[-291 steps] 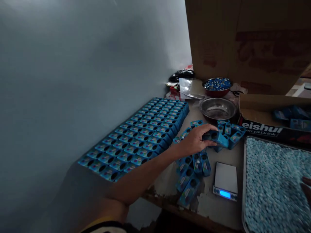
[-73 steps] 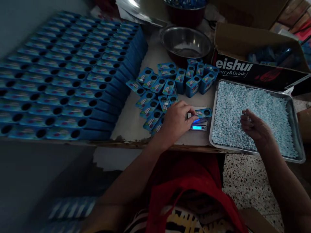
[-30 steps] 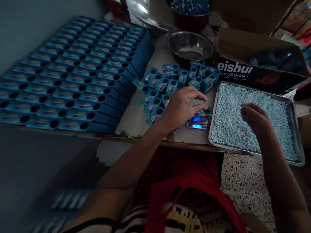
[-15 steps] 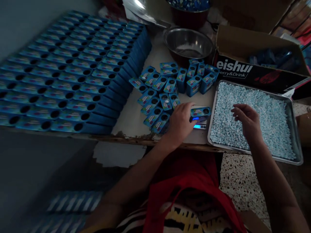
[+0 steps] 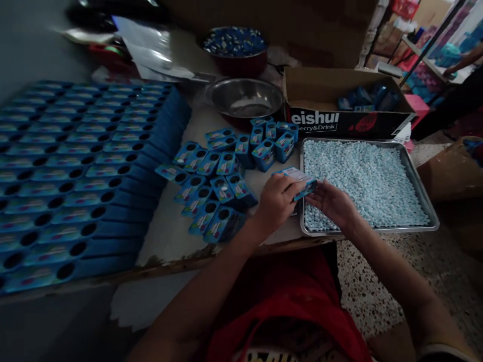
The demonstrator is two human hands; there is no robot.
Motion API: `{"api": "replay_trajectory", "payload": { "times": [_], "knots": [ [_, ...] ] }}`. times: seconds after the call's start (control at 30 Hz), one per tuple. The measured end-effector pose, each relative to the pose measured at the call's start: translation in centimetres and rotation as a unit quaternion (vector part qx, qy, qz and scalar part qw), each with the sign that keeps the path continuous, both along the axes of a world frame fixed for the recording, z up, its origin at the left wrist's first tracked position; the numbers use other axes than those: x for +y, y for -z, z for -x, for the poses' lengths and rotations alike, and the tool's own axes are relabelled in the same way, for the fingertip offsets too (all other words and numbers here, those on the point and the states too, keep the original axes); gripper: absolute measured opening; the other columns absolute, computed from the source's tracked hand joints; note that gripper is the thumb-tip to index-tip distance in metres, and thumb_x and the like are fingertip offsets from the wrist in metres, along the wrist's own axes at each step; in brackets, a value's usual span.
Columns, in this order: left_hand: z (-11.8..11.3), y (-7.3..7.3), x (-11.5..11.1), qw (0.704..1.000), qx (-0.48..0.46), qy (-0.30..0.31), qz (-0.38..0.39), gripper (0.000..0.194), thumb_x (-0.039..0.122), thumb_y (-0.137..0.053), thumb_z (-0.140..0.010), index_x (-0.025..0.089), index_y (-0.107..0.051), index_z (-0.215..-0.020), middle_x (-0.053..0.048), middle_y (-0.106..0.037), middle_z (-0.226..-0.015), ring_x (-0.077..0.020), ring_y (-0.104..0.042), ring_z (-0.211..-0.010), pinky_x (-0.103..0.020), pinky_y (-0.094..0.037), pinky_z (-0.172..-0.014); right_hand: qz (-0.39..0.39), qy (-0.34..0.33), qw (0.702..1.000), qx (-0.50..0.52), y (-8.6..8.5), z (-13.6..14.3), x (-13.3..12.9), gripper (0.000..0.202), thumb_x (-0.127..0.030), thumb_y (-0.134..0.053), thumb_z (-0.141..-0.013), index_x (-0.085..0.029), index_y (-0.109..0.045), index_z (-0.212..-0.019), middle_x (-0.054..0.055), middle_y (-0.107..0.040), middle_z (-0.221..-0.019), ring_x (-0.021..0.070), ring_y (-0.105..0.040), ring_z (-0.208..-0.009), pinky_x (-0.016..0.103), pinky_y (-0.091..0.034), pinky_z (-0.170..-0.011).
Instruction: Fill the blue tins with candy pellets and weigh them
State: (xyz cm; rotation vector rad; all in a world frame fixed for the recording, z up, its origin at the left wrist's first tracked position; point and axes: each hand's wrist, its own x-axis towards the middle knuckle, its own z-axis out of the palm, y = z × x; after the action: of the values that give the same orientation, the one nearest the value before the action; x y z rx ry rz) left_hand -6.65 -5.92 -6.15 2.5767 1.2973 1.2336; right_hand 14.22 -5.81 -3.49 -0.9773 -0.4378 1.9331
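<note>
My left hand (image 5: 277, 198) is closed around a small blue candy box (image 5: 298, 176), which lies tipped on its side with one end over the tray edge. My right hand (image 5: 335, 203) is at that end of the box, palm up and fingers stretched out; whether the fingertips touch it I cannot tell. Beneath the right hand lies a metal tray (image 5: 372, 231) spread with pale blue candies (image 5: 366, 181). A small scale is almost wholly hidden behind my left hand. Several more blue boxes (image 5: 209, 163) with round holes in their tops stand loosely grouped left of it.
Rows of blue boxes (image 5: 86, 171) fill the left of the table. Behind are a steel bowl (image 5: 245, 98), a red bowl (image 5: 237, 63) of blue-wrapped pieces and a black cardboard box (image 5: 343, 120) holding blue packs. Another person's arm (image 5: 466, 60) shows at far right.
My left hand has lifted the blue box off the scale and tipped it toward the tray. My right hand has moved left to the box's end and turned palm up. The view has shifted right.
</note>
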Motion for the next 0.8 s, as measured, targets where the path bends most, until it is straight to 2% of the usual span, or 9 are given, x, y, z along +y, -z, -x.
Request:
{"api": "replay_trajectory", "payload": {
  "times": [0.1, 0.17, 0.3, 0.47, 0.7, 0.8],
  "knots": [
    [-0.1, 0.2, 0.3, 0.999, -0.010, -0.029, 0.040, 0.037, 0.011, -0.070, -0.095, 0.026, -0.082, -0.127, -0.011, -0.077, -0.110, -0.0297, -0.068, -0.106, -0.043, -0.056, -0.096, 0.001, 0.001, 1.000, -0.002, -0.2, -0.3, 0.0, 0.014, -0.019, -0.065, -0.106, -0.019, -0.075, -0.097, 0.006, -0.086, -0.098, 0.0170, -0.082, -0.092, 0.031, -0.069, -0.096],
    [-0.1, 0.2, -0.1, 0.999, -0.012, -0.030, 0.033, 0.037, 0.010, -0.069, -0.094, 0.026, -0.082, -0.126, -0.010, -0.077, -0.111, -0.0296, -0.067, -0.106, -0.044, -0.055, -0.099, 0.004, -0.011, 1.000, -0.004, -0.1, -0.5, 0.0, 0.012, -0.015, -0.066, -0.103, -0.018, -0.076, -0.097, 0.007, -0.086, -0.097, 0.0168, -0.082, -0.092, 0.031, -0.069, -0.096],
    [0.2, 0.3, -0.9, 0.999, 0.026, -0.020, -0.021, 0.042, 0.010, -0.062, -0.098, 0.030, -0.081, -0.131, -0.009, -0.078, -0.116, -0.0287, -0.066, -0.110, -0.048, -0.050, -0.113, -0.012, -0.033, 0.999, -0.005, -0.1, -0.7, 0.2, 0.012, -0.013, -0.067, -0.102, -0.017, -0.078, -0.099, 0.008, -0.087, -0.104, 0.0181, -0.083, -0.094, 0.032, -0.070, -0.094],
    [0.0, 0.6, 0.1, 0.997, 0.074, -0.018, -0.014, 0.038, 0.012, -0.061, -0.101, 0.027, -0.082, -0.129, -0.011, -0.080, -0.113, -0.0288, -0.064, -0.102, -0.046, -0.052, -0.101, -0.004, -0.018, 0.999, -0.035, 0.3, -0.5, 1.1, 0.022, -0.002, -0.061, -0.099, -0.015, -0.077, -0.093, 0.008, -0.086, -0.094, 0.0171, -0.083, -0.082, 0.031, -0.071, -0.088],
    [0.0, -0.8, -0.6, 0.997, 0.052, -0.011, -0.047, 0.042, 0.013, -0.061, -0.102, 0.032, -0.080, -0.134, -0.009, -0.079, -0.114, -0.0280, -0.065, -0.105, -0.049, -0.049, -0.107, -0.040, -0.058, 0.997, -0.014, -0.5, -0.9, 1.3, 0.021, 0.000, -0.064, -0.096, -0.014, -0.079, -0.103, 0.009, -0.086, -0.100, 0.0180, -0.084, -0.088, 0.031, -0.070, -0.093],
    [0.0, -0.6, -0.3, 0.998, 0.060, -0.016, -0.025, 0.042, 0.011, -0.064, -0.099, 0.030, -0.081, -0.134, -0.010, -0.078, -0.112, -0.0290, -0.064, -0.101, -0.047, -0.050, -0.098, -0.038, -0.071, 0.996, -0.027, -0.3, -0.7, 1.8, 0.025, 0.005, -0.061, -0.095, -0.011, -0.079, -0.099, 0.008, -0.084, -0.090, 0.0159, -0.083, -0.080, 0.026, -0.070, -0.085]
  ]
}}
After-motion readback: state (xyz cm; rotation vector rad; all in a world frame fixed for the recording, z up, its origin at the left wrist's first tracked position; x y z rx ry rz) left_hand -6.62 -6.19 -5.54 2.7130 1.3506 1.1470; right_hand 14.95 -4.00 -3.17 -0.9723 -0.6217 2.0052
